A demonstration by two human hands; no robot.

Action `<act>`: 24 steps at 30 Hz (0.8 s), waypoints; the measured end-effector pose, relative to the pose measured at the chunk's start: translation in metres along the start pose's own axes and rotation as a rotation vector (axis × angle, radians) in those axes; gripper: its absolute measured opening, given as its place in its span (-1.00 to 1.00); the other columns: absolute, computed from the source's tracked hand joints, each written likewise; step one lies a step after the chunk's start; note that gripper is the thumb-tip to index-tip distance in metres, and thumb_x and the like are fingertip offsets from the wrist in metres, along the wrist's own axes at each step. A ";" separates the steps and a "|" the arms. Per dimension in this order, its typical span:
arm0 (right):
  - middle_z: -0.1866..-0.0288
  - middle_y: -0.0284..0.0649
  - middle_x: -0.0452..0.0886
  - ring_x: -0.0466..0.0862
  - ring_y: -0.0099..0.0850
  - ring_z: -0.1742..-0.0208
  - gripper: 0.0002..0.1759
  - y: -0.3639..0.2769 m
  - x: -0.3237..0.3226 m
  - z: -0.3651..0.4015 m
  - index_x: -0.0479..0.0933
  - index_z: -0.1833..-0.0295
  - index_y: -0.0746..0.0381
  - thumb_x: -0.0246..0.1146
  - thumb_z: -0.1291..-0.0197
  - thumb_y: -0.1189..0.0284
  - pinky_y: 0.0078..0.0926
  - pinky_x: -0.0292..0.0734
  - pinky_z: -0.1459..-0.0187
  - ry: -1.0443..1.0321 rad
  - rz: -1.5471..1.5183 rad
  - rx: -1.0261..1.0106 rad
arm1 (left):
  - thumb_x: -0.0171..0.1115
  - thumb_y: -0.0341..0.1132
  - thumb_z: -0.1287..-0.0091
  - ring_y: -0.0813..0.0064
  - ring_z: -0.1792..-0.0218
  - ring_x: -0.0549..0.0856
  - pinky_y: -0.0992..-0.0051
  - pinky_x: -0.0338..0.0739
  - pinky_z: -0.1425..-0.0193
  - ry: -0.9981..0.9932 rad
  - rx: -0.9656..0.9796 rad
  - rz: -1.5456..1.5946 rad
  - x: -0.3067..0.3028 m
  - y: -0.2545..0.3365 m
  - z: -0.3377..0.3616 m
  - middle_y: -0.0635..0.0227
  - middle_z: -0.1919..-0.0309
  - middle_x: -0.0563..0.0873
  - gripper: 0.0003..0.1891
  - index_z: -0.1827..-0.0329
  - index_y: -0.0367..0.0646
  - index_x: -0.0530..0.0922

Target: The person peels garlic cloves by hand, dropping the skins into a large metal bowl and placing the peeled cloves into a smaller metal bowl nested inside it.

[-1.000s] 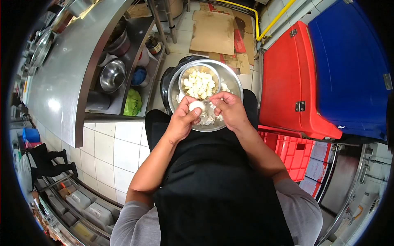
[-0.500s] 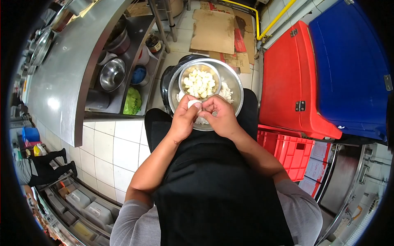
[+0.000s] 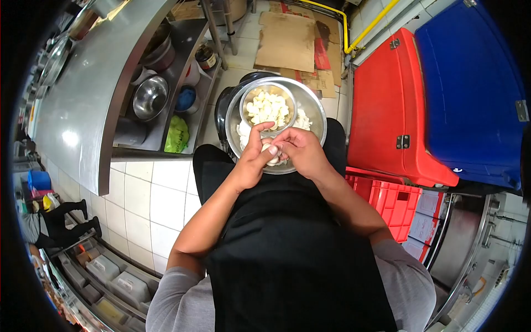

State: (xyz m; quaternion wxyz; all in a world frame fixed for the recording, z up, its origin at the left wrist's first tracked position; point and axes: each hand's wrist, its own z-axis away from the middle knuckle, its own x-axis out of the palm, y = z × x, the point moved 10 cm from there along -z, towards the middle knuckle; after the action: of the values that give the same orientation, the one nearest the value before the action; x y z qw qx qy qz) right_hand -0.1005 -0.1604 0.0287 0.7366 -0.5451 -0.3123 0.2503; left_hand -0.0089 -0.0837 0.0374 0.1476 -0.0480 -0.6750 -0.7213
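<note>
Over the wide steel bowl [image 3: 315, 110], pinching one pale clove [image 3: 271, 148] between left hand [image 3: 251, 160] and right hand [image 3: 301, 152], probably so scraps drop inside, beside the smaller bowl [image 3: 241, 110].

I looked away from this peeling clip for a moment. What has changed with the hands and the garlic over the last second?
The right hand moved in against the left hand. Both now pinch the garlic between their fingertips, so much less of it shows than the round white piece the left hand held before. The small bowl of cloves, the big bowl beneath it and the red bin stayed where they were.
</note>
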 end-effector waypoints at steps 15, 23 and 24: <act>0.24 -0.25 0.68 0.70 -0.43 0.30 -0.65 0.016 -0.027 -0.011 0.62 -0.13 0.32 0.55 -0.33 0.50 -0.39 0.65 0.21 0.127 0.339 -0.055 | 0.20 -0.36 -0.71 0.53 0.18 0.72 0.49 0.63 0.06 0.113 -0.319 0.326 -0.037 -0.053 -0.001 0.26 -0.01 0.78 -0.78 -0.30 -0.17 0.55; 0.22 -0.13 0.76 0.78 -0.40 0.25 -0.75 -0.007 0.016 -0.009 0.46 -0.16 0.32 0.31 -0.48 0.52 -0.29 0.65 0.21 -0.073 0.485 -0.273 | 0.28 -0.38 -0.68 0.53 0.09 0.79 0.48 0.70 -0.03 0.097 -0.180 0.418 -0.035 -0.040 -0.003 0.28 0.00 0.83 -0.80 -0.24 -0.23 0.60; 0.20 -0.08 0.77 0.79 -0.34 0.25 -0.77 -0.014 0.018 -0.007 0.43 -0.16 0.32 0.25 -0.49 0.54 -0.23 0.66 0.20 -0.051 0.549 -0.358 | 0.30 -0.42 -0.67 0.52 0.09 0.79 0.49 0.71 -0.03 0.105 -0.157 0.374 -0.036 -0.036 -0.004 0.27 0.03 0.84 -0.82 -0.22 -0.24 0.60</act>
State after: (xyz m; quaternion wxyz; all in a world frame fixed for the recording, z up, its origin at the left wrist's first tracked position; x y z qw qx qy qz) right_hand -0.0831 -0.1559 0.0441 0.5259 -0.7235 -0.2110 0.3943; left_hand 0.0157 -0.0809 -0.0073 0.3095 -0.1462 -0.5873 -0.7334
